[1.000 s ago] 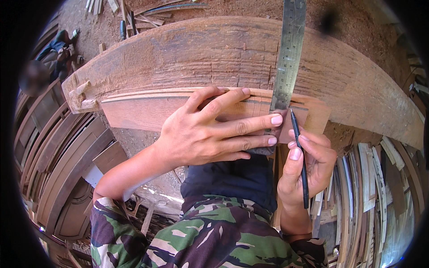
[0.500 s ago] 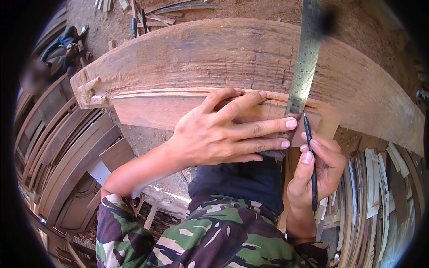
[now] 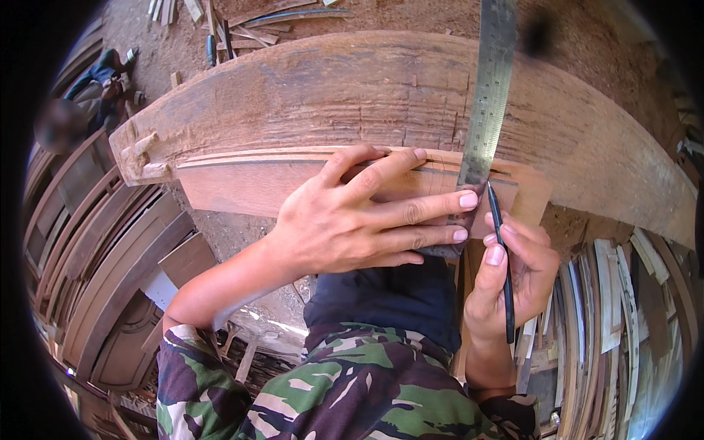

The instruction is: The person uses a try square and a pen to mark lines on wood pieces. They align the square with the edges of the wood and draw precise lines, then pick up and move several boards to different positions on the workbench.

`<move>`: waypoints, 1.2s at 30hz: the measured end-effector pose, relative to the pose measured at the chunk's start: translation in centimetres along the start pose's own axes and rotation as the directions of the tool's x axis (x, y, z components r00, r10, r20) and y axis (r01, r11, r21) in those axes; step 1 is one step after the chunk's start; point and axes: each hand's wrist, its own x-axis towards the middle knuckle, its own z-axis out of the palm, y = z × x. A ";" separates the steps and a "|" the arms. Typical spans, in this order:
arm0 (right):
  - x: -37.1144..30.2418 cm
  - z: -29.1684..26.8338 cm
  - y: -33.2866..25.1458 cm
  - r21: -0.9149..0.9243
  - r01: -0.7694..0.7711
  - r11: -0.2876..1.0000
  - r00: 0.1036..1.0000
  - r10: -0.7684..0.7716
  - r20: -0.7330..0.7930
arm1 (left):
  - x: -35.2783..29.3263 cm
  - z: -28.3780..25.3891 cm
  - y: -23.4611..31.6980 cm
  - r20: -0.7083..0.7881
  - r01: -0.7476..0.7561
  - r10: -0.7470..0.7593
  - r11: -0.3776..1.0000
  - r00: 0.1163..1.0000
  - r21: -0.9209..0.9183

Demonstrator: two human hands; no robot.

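A thick curved wooden beam (image 3: 352, 88) spans the view, and a thinner reddish moulded board (image 3: 242, 183) lies along its near side. A steel ruler (image 3: 485, 95) stands across both, running away from me. My left hand (image 3: 359, 216) lies flat on the reddish board, its fingertips pressing the ruler's near end. My right hand (image 3: 513, 286) holds a dark pencil (image 3: 500, 257) upright, its tip at the ruler's right edge on the board.
Stacked curved wooden frames (image 3: 95, 257) lean at the left. Thin boards and strips (image 3: 616, 315) stand at the lower right. Wood scraps (image 3: 242, 22) lie on the dirt floor beyond the beam. Another person (image 3: 88, 88) crouches at the upper left.
The view has shifted slightly; both hands and the ruler now sit a little to the right. The left hand still presses the ruler and the pencil stays at its edge.
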 end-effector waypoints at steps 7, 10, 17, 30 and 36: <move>0.2 -0.3 -0.4 -0.035 0.005 0.999 0.995 -0.001 0.103 | 0.1 0.0 -0.1 -0.003 -0.002 0.002 1.000 1.000 -0.012; 0.4 -0.4 -0.6 -0.074 0.020 0.997 0.994 -0.012 0.108 | 0.2 -0.2 -0.1 0.000 0.002 -0.002 1.000 1.000 -0.011; -0.9 -0.8 -1.3 -0.061 0.031 0.998 0.998 -0.028 0.054 | 0.4 -0.6 -0.1 0.027 -0.022 0.021 0.999 0.999 0.041; -4.8 -3.7 -5.0 -0.112 -0.207 0.972 0.973 0.216 0.079 | -2.3 1.3 5.1 -0.246 0.143 -0.113 0.983 0.963 0.111; -6.3 0.1 0.7 0.426 -0.656 0.623 0.744 0.630 0.224 | -2.2 1.6 8.3 -0.357 0.306 -0.257 0.948 0.898 0.087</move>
